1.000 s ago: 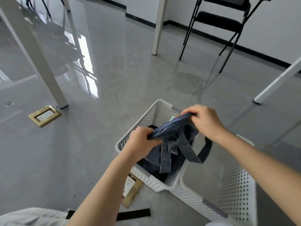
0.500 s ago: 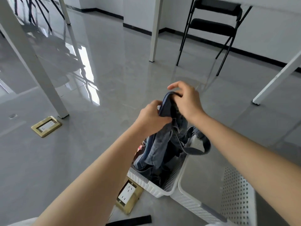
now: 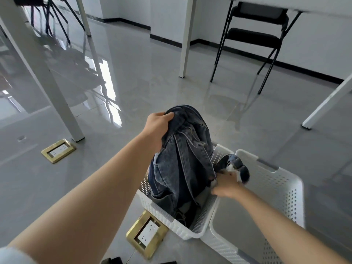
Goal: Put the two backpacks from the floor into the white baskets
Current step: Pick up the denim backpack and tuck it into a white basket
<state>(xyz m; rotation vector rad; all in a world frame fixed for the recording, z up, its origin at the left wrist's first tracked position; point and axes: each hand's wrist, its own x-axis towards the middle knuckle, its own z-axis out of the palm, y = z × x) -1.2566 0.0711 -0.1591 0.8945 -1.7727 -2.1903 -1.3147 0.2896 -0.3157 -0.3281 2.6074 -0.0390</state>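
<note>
The denim backpack (image 3: 182,164) stands upright at frame centre, its base inside the left basket (image 3: 198,228). The left hand (image 3: 159,128) grips its top; the right hand (image 3: 226,184), lower right, pinches a strap (image 3: 235,162) beside the empty basket (image 3: 285,180).

Head camera looks steeply down, close overhead.

Glossy grey floor (image 3: 142,77) holds two white baskets (image 3: 285,187) below the fingers, brass sockets (image 3: 146,234), table legs (image 3: 183,35), chair (image 3: 255,35).
</note>
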